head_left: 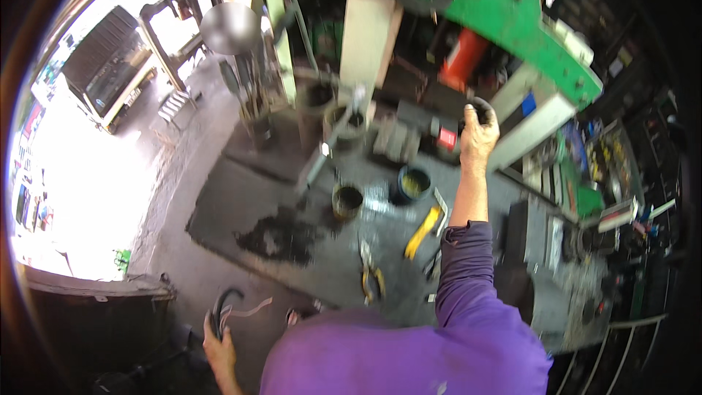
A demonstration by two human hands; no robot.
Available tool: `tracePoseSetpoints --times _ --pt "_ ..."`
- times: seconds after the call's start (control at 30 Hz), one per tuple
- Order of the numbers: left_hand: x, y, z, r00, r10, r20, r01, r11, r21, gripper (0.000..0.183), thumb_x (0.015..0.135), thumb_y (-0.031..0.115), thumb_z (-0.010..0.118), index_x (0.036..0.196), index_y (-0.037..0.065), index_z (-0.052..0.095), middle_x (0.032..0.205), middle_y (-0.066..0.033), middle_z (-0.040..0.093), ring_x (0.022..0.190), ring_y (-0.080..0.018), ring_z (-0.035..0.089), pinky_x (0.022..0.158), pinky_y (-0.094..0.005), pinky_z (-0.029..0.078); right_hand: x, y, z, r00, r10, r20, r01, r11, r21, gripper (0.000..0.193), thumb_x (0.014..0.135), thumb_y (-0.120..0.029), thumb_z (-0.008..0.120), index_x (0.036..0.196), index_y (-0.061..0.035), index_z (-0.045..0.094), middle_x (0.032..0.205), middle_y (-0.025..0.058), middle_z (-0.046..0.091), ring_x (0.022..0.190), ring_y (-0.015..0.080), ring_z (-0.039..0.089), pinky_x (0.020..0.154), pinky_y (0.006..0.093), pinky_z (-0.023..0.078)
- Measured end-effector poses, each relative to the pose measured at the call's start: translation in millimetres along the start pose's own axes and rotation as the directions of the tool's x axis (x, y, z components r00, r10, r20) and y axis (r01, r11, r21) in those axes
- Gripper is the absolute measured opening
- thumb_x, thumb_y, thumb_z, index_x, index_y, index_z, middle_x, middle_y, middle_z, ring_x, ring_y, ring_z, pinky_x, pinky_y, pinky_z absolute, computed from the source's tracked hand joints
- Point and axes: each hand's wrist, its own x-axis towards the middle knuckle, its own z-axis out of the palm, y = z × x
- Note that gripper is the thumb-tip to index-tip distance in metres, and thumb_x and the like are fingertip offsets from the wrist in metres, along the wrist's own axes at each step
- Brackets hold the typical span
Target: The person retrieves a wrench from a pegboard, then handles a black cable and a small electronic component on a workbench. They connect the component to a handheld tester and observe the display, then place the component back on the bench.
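Observation:
Low at the left, my left hand point(218, 351) is closed on a black curved strip point(231, 297) that bends over like a hook. A thin pinkish strip point(252, 311) hangs out beside it. My right hand point(479, 137) reaches forward over the far right of the bench, its fingers curled round a dark rounded piece point(482, 110); blur keeps its kind from showing. Close to that hand lies a small red and black box point(446, 137). Pliers with yellow and black handles point(371, 278) and a yellow-handled tool point(423, 232) rest on the dark worktop point(219, 208).
Two small pots point(347, 201) point(414, 183) stand mid-bench. Behind them are metal cans point(318, 99) and an upright metal bar point(325, 150). A green machine frame point(497, 14) on pale posts rises at the back, with an orange-red cylinder point(464, 58) below. A vehicle point(110, 66) stands outside, left.

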Motion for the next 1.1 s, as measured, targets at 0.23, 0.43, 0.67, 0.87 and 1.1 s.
tracePoseSetpoints --times 0.23,0.43,0.67,0.87,1.1 --pt "27 -28 3 0.934 0.139 0.330 -0.212 0.958 0.196 0.050 0.084 -0.001 0.052 0.131 0.005 0.067 0.125 -0.0283 0.067 0.114 -0.0415 0.067 0.101 -0.0440 0.050 -184 29 -157 0.941 0.337 0.032 -0.162 0.530 -0.832 0.023 0.091 -0.018 0.071 0.106 -0.0017 0.075 0.098 0.0208 0.077 0.091 0.0314 0.076 0.084 0.0400 0.057" --pt "43 -2 15 0.805 -0.084 0.588 -0.207 0.889 0.410 0.034 0.082 0.006 0.053 0.104 0.004 0.079 0.097 -0.0266 0.074 0.092 -0.0389 0.073 0.088 -0.0416 0.056 -222 11 -170 0.861 0.499 0.100 -0.006 0.206 -0.979 0.026 0.090 -0.025 0.066 0.107 -0.0058 0.074 0.108 0.0223 0.074 0.103 0.0412 0.071 0.090 0.0508 0.056" --pt "49 5 21 0.799 -0.084 0.595 -0.203 0.894 0.399 0.036 0.081 0.008 0.054 0.107 0.004 0.079 0.084 -0.0245 0.073 0.080 -0.0358 0.073 0.081 -0.0417 0.057 -198 19 -149 0.774 0.623 -0.113 -0.132 -0.015 -0.991 0.047 0.091 -0.042 0.071 0.115 -0.0017 0.074 0.113 0.0249 0.074 0.108 0.0410 0.071 0.094 0.0503 0.056" --pt "35 8 16 0.771 -0.188 0.608 0.039 0.967 0.250 0.041 0.082 0.007 0.053 0.115 0.001 0.077 0.063 -0.0081 0.058 0.050 -0.0174 0.057 0.056 -0.0356 0.054 -166 52 -146 0.597 0.799 -0.066 -0.130 0.015 -0.991 0.056 0.085 -0.046 0.074 0.118 -0.0014 0.075 0.126 0.0230 0.071 0.119 0.0367 0.069 0.099 0.0452 0.054" --pt "34 24 25 0.731 -0.113 0.673 0.071 0.993 0.090 0.033 0.091 0.008 0.056 0.116 0.000 0.076 0.064 0.0009 0.053 0.049 -0.0107 0.051 0.049 -0.0294 0.050 -179 36 -137 0.590 0.802 -0.099 -0.047 -0.088 -0.995 0.061 0.083 -0.041 0.076 0.130 -0.0028 0.070 0.134 0.0193 0.068 0.125 0.0338 0.066 0.103 0.0436 0.053"
